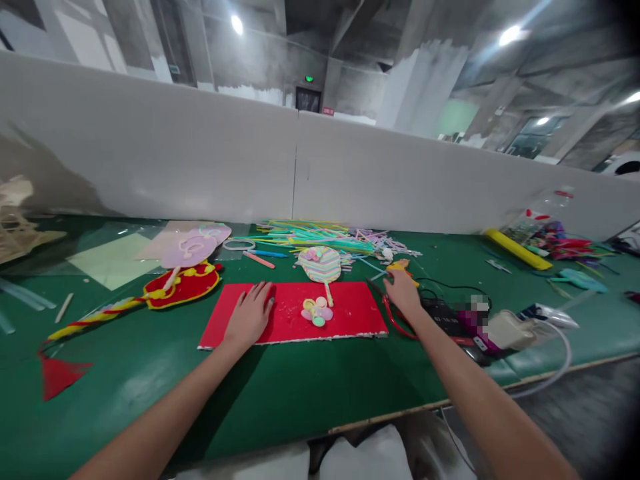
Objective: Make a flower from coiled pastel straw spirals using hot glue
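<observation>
My left hand [250,313] lies flat on the left part of a red board [290,297], fingers spread, holding nothing. On the board's right half sits a small flower of pastel discs [317,311]. A striped round fan piece [321,264] lies at the board's back edge, its short stem reaching onto the board. My right hand [401,290] is beyond the board's right end, fingers bent down at an orange-yellow item [400,267]. Red-handled pliers or scissors [395,320] lie just beneath that hand. Its fingertips are too small to make out clearly.
Pastel pipe cleaners [320,237] are heaped at the back. A red fan with a tassel [183,287] lies left. At right are a black device [443,320], a white plug [507,330], cables and a yellow tube [519,249]. A low partition [200,153] stands behind.
</observation>
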Motion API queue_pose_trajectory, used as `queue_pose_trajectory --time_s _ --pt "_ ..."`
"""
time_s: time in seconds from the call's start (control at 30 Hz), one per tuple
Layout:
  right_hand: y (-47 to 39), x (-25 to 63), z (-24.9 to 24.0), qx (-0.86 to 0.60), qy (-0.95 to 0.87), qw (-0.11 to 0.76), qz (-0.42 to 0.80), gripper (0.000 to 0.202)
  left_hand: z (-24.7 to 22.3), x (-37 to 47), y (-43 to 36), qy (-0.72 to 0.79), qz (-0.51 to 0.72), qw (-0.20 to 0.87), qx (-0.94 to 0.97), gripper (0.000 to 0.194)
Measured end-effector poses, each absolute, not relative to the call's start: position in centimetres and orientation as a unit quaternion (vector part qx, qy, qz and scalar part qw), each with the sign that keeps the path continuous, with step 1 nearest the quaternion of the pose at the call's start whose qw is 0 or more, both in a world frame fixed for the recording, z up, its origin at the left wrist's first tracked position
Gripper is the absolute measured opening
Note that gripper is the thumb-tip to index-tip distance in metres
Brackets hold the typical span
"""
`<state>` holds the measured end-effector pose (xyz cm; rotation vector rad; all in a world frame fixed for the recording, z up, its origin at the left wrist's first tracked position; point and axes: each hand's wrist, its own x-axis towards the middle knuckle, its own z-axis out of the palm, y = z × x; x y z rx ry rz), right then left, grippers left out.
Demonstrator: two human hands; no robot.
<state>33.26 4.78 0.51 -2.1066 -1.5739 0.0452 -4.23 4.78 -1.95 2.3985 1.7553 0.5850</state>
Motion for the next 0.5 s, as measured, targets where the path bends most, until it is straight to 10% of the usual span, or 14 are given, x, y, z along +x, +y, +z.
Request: queue_pose_trajectory --time_s 0.27,0.5 --pt "8.2 40.3 0.4 -0.87 -0.487 0.073 -0.012 0.037 -2.3 -4.3 5.1 0.586 0.171 0.047 0.791 0.043" --pt "9.0 42.6 1.1 -0.88 -0.462 0.105 -0.023 0.034 -2.0 -4.2 5.0 0.591 0.159 0.045 0.79 0.045"
